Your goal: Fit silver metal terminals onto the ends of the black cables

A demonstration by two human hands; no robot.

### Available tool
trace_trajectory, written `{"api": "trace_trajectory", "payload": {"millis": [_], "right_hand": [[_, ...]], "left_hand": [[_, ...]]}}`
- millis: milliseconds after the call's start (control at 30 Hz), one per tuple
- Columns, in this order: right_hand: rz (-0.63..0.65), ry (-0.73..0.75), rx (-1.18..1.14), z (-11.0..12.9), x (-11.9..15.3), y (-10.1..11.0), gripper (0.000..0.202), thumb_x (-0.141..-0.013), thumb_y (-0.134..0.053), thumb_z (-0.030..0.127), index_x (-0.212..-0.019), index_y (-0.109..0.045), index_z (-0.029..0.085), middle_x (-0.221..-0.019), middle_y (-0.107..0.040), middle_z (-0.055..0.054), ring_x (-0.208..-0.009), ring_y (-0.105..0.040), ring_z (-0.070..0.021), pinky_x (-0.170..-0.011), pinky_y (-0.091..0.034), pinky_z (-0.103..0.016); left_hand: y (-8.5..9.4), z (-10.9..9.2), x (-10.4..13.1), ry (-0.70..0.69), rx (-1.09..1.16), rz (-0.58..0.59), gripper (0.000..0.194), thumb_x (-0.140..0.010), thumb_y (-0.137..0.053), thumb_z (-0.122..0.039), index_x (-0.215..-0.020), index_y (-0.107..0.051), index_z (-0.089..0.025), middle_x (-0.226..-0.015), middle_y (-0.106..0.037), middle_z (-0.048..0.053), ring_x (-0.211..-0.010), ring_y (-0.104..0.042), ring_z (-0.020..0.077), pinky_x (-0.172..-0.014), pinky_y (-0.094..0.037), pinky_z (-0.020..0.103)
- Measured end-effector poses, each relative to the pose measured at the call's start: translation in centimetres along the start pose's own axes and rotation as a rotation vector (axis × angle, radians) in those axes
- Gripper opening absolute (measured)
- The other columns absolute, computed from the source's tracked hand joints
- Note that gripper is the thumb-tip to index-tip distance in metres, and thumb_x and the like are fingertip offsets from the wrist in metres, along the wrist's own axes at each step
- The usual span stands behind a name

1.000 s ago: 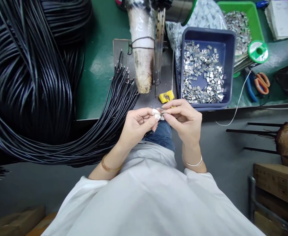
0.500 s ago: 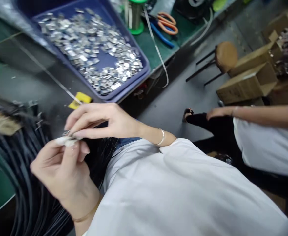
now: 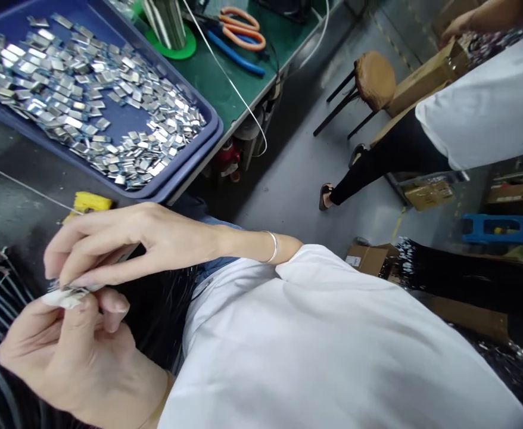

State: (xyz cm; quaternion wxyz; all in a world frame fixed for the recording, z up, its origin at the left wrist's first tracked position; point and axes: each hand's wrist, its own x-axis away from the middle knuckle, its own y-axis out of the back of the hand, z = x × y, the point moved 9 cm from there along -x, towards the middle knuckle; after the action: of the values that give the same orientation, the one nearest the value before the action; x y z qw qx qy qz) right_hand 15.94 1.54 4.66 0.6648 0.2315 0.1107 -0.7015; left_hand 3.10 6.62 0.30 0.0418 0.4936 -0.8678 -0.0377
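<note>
My left hand (image 3: 78, 357) is at the lower left, palm up, with thumb and fingers pinched together. White material (image 3: 67, 297) shows at its fingertips; whether it is worn or held cannot be told. From above, my right hand (image 3: 127, 238), with a silver bracelet (image 3: 273, 247) on its wrist, meets the left one. Its thumb and fingers pinch at the same spot, where tiny metallic bits show. What both hold is too small to make out. Black cables (image 3: 2, 333) with bared ends lie beside and below the hands. A yellow block (image 3: 90, 201) sits just behind my right hand.
A blue tray (image 3: 214, 128) of small metal pieces stands at the upper left. Beyond it are a wire spool (image 3: 165, 27), orange-handled tool (image 3: 242, 30) and blue-handled tool (image 3: 234, 53). Toward the right are a stool (image 3: 374, 80), cardboard boxes and another person (image 3: 489, 107).
The view has shifted, so my hands appear further left and lower, still pinched together. The other person appears higher in the view, with an arm now over the boxes.
</note>
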Motion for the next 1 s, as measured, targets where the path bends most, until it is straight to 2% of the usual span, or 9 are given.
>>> {"api": "trace_trajectory", "payload": {"millis": [100,200,367,467,567,633,700,833,1000], "right_hand": [[-0.031,0.026,-0.039,0.4,0.2,0.2,0.018,-0.092,-0.057,0.028,-0.093,-0.073,0.020,-0.103,-0.069,0.007,-0.106,-0.063,-0.0065,-0.103,-0.050,-0.017],[-0.008,-0.066,-0.058,0.1,0.3,0.0,0.015,-0.092,-0.058,0.027,-0.092,-0.072,0.021,-0.106,-0.068,0.007,-0.110,-0.063,-0.0076,-0.104,-0.050,-0.019],[0.035,-0.131,-0.086,-0.1,0.3,-0.5,0.012,-0.092,-0.060,0.026,-0.090,-0.071,0.021,-0.109,-0.068,0.000,-0.111,-0.064,-0.0091,-0.101,-0.054,-0.020],[0.000,-0.075,-0.094,-0.2,0.1,-0.4,0.020,-0.093,-0.059,0.036,-0.094,-0.072,0.020,-0.109,-0.069,0.000,-0.110,-0.065,-0.0094,-0.104,-0.053,-0.023],[-0.041,-0.053,-0.065,-0.5,0.1,-0.2,0.045,-0.092,-0.051,0.059,-0.094,-0.074,0.021,-0.106,-0.071,0.003,-0.108,-0.066,-0.0093,-0.105,-0.051,-0.023],[-0.039,-0.087,-0.022,-0.9,0.2,-0.3,0.054,-0.091,-0.045,0.067,-0.095,-0.074,0.021,-0.108,-0.071,0.005,-0.109,-0.066,-0.0092,-0.105,-0.051,-0.022],[-0.026,-0.100,0.021,-0.8,0.4,-0.6,0.050,-0.094,-0.045,0.061,-0.098,-0.073,0.019,-0.113,-0.069,0.001,-0.111,-0.065,-0.0089,-0.104,-0.051,-0.022],[-0.076,-0.022,0.128,0.6,0.9,-0.4,0.027,-0.098,-0.053,0.034,-0.100,-0.071,0.014,-0.114,-0.068,-0.005,-0.108,-0.064,-0.0091,-0.103,-0.053,-0.027],[-0.099,0.036,0.241,1.7,1.0,-0.1,0.011,-0.091,-0.064,0.020,-0.097,-0.073,0.023,-0.104,-0.073,0.000,-0.100,-0.069,-0.0108,-0.095,-0.058,-0.029]], "left_hand": [[0.8,-0.2,0.7,0.103,0.121,-0.196,0.015,-0.050,-0.073,-0.014,-0.060,-0.067,-0.022,-0.050,-0.055,-0.006,-0.045,-0.046,0.0107,-0.042,-0.024,0.026],[0.7,0.4,0.7,0.160,0.152,-0.190,0.014,-0.050,-0.075,-0.012,-0.060,-0.070,-0.021,-0.049,-0.058,-0.005,-0.044,-0.049,0.0109,-0.043,-0.028,0.024],[1.8,1.1,1.3,0.166,0.174,-0.253,0.024,-0.048,-0.082,-0.009,-0.066,-0.076,-0.023,-0.062,-0.069,-0.004,-0.053,-0.061,0.0124,-0.055,-0.048,0.025],[0.9,0.2,1.3,0.131,0.252,-0.191,0.020,-0.054,-0.081,-0.010,-0.069,-0.076,-0.022,-0.059,-0.066,-0.003,-0.051,-0.058,0.0115,-0.049,-0.044,0.023],[0.4,-0.6,1.2,0.107,0.318,-0.163,0.015,-0.058,-0.080,-0.010,-0.069,-0.075,-0.018,-0.057,-0.063,-0.001,-0.049,-0.055,0.0102,-0.041,-0.032,0.019],[0.2,-0.7,1.1,0.105,0.333,-0.135,0.012,-0.063,-0.080,-0.011,-0.072,-0.074,-0.016,-0.057,-0.062,-0.001,-0.049,-0.055,0.0090,-0.040,-0.029,0.018],[0.0,-0.3,1.0,0.100,0.353,-0.096,0.009,-0.068,-0.079,-0.013,-0.074,-0.074,-0.016,-0.056,-0.062,-0.001,-0.048,-0.054,0.0080,-0.040,-0.029,0.017],[-0.4,0.2,0.7,0.043,0.417,0.009,0.012,-0.069,-0.082,-0.018,-0.077,-0.074,-0.014,-0.054,-0.065,0.001,-0.043,-0.055,0.0084,-0.037,-0.029,0.015],[-1.7,0.8,0.8,0.082,0.480,0.204,0.014,-0.082,-0.076,-0.028,-0.082,-0.070,-0.015,-0.051,-0.062,-0.001,-0.035,-0.038,0.0012,-0.035,-0.020,0.012]]}}
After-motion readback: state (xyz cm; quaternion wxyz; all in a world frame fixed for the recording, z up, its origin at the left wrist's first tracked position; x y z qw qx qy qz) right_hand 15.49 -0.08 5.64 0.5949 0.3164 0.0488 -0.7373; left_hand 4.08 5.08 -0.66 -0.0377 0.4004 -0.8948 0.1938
